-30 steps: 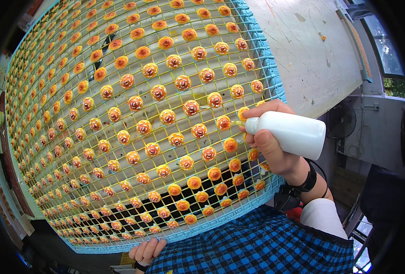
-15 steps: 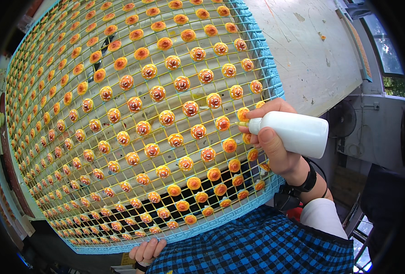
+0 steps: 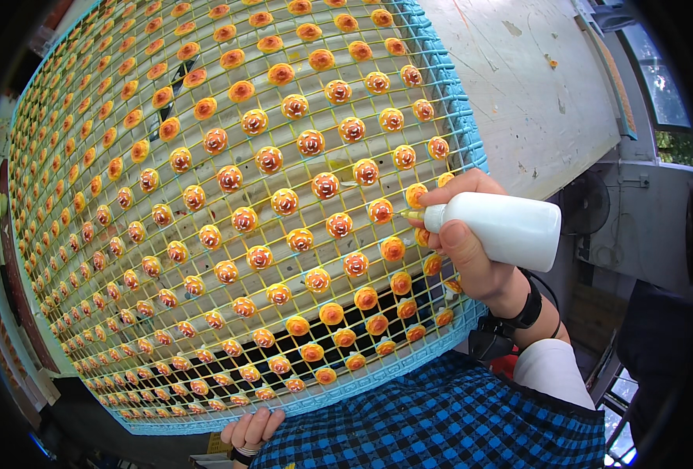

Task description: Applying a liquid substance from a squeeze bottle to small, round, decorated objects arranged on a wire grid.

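My right hand [image 3: 475, 242] is closed around a white squeeze bottle [image 3: 510, 230], its thin nozzle pointing left. The nozzle's tip is at the right side of an orange-red rosette [image 3: 380, 211], which carries some white marks; whether they touch is hard to tell. Rows of such small orange-yellow rosettes sit on a yellow grid [image 3: 229, 102] inside a light-blue frame [image 3: 448, 94]. Many rosettes in the middle have white strokes, while those at the top and some at the lower right are plain. My left hand [image 3: 254, 428] curls its fingers over the frame's near edge.
Beneath and beyond the grid is a stained pale tabletop [image 3: 518, 86]. A blue-black checked cloth [image 3: 440, 414] covers my lap below the frame. A dark fan [image 3: 585, 205] stands at the right, with a window [image 3: 663, 86] behind.
The squeeze bottle's nozzle has shifted very slightly left with my right hand. My left hand keeps its place on the frame.
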Available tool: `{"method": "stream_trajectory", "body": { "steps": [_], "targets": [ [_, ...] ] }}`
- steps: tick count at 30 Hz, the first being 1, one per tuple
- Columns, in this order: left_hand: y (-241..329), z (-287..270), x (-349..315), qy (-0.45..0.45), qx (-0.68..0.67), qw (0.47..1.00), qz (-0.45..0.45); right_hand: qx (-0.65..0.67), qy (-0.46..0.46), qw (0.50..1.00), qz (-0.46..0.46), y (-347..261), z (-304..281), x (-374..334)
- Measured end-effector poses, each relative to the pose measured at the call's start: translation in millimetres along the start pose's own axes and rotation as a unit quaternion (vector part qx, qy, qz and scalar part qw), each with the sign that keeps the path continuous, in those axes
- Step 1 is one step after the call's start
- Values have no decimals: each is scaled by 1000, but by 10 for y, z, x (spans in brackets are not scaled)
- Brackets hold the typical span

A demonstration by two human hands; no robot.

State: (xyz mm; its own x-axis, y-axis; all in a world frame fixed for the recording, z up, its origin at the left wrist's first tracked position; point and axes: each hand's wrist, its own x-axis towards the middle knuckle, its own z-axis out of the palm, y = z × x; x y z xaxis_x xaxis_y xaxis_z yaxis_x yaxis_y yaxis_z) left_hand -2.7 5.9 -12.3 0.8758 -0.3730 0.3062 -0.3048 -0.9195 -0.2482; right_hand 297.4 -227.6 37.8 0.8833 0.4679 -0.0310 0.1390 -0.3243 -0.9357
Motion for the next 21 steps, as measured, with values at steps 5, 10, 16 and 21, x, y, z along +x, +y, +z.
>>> {"method": "stream_trajectory", "body": {
  "steps": [5,10,16,21],
  "targets": [
    [2,-6,-8,0,-1,1000,-3,18,12,1000,1,-37,12,0],
    [-5,-14,-10,2,-4,1000,-6,51,15,999,0,-69,11,-7],
    [4,-22,-24,1,-7,1000,-10,41,-6,999,21,-63,17,-5],
    [14,-21,-27,0,-8,1000,-15,17,-1,1000,22,-67,7,0]
  ]
}}
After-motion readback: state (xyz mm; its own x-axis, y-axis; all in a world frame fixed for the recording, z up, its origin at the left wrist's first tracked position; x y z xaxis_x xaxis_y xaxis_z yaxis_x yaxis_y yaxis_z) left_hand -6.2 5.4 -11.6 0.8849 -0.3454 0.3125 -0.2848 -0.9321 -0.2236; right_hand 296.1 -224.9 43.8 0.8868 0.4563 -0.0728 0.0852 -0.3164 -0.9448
